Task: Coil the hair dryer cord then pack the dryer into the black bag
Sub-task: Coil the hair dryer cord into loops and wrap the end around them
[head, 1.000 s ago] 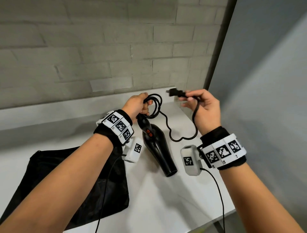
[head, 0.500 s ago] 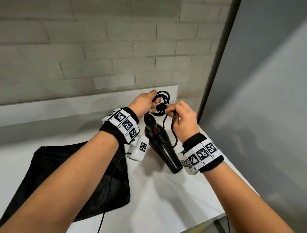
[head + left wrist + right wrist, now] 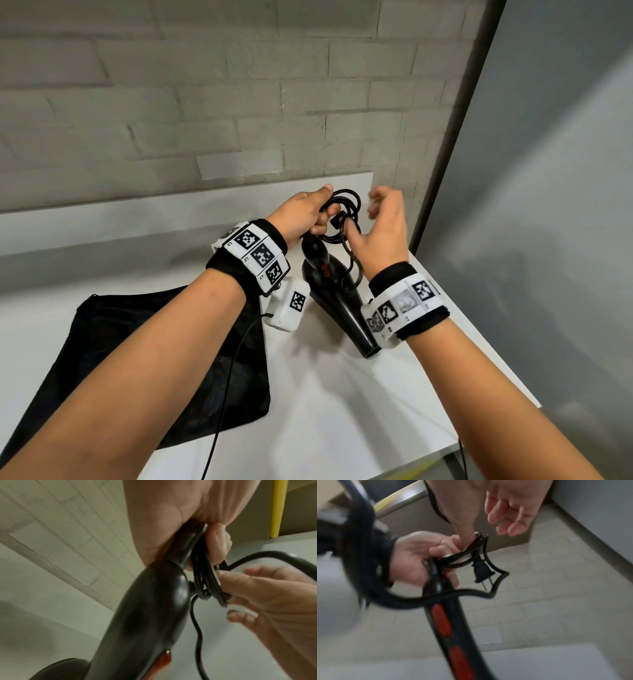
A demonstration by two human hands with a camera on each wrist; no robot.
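Observation:
My left hand [image 3: 305,216] grips the handle of the black hair dryer [image 3: 337,298] together with the coiled black cord [image 3: 347,202]. The dryer's nozzle rests on the white table [image 3: 342,411]. My right hand [image 3: 383,226] is just right of the coil, its thumb [image 3: 465,532] pressing on the loops and its other fingers [image 3: 510,515] spread and loose. The plug [image 3: 482,570] hangs from the coil beside the left hand [image 3: 412,557], and one slack loop of cord [image 3: 498,582] droops below it. The black bag [image 3: 137,359] lies flat on the table, left of the dryer and under my left forearm.
A grey brick wall [image 3: 205,102] with a white ledge [image 3: 137,219] stands right behind the table. A grey panel [image 3: 548,205] closes off the right side. The table's right edge [image 3: 496,370] runs close under my right forearm.
My right hand carried the plug end from out at the right over to the coil in my left hand. It then let go of it and its fingers opened.

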